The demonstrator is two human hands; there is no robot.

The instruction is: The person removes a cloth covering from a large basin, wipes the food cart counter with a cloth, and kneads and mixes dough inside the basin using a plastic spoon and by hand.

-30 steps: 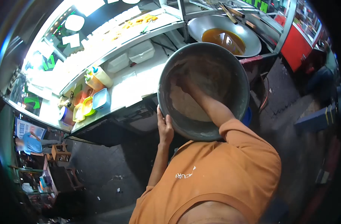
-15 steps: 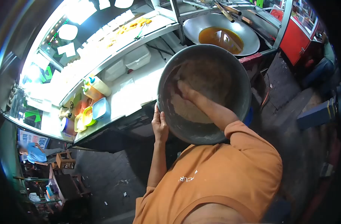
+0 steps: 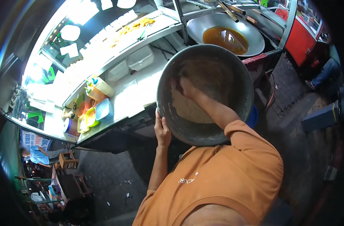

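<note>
If my open left hand (image 3: pixel 163 132) slips off the round grey basin's (image 3: pixel 198 136) left rim, my right hand (image 3: pixel 186 88), grip unclear, could spill the beige powder (image 3: pixel 192 112) inside.

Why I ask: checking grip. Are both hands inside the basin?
No: the right hand is inside the basin, the left hand outside.

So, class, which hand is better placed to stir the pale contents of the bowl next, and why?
Probably the right hand: it is down inside the bowl, close to the pale contents. The left hand is outside, against the bowl's side.
</note>
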